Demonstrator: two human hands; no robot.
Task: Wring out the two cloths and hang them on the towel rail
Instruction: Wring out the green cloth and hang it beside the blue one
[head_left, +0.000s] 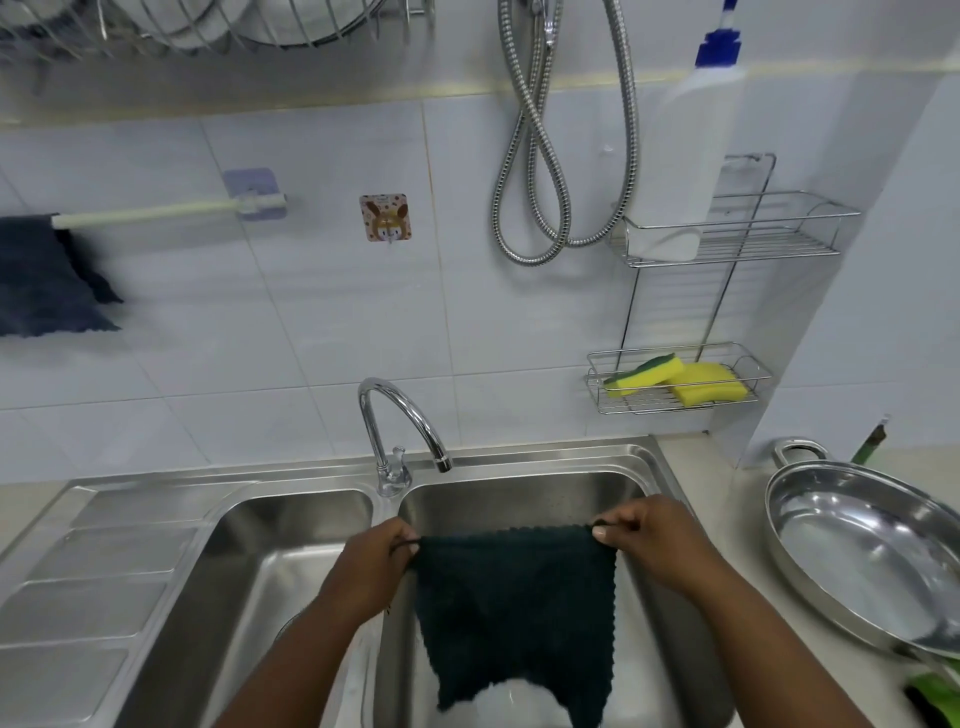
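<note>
The dark green, square terry cloth (517, 608) hangs open over the right basin of the stainless steel double sink (524, 467), at about 6 o'clock in the view, and it is stretched between the two hands by its upper corners. The left hand (376, 564) pinches the left corner and the right hand (647, 540) pinches the right corner; each grip is narrow and closed on the fabric, with thumb against forefinger. The cloth looks soft and limp: the top edge is pulled almost straight, while the lower part falls freely in loose folds toward the basin. I judge it light, probably still damp, so a little heavier than when dry and likely to cling to itself. It is not fragile and not slippery, so a firm pinch at the corners is enough, and this is also a good hold for laying it flat over a bar. The white plastic towel rail (150, 212) is on the tiled wall at about 10 o'clock, well apart from the hands, and a dark blue cloth (44, 275) already hangs on its left part. The free part of the rail, to the right of this blue cloth, seems to me the place for the green one, draped at its middle so both halves balance.
</note>
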